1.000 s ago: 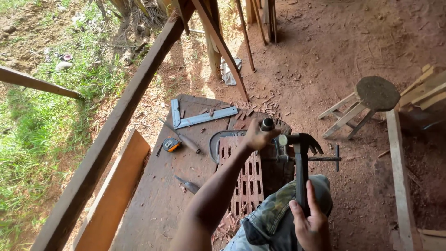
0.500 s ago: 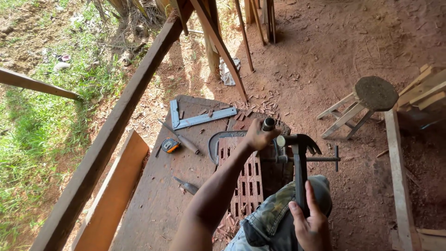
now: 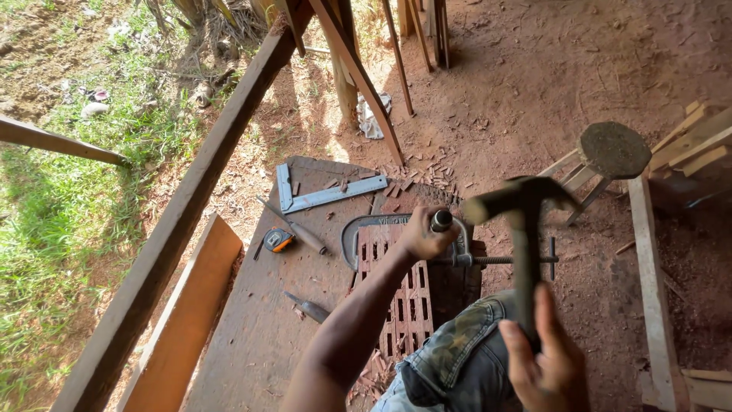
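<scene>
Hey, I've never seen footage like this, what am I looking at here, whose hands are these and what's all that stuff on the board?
The one picture comes from a camera worn on a person's head, looking down. The left hand grips a chisel handle set upright on a slatted wooden piece, which a metal clamp holds to the workbench. The right hand holds a raised claw hammer. On the bench lie a steel square, a tape measure and another chisel.
</scene>
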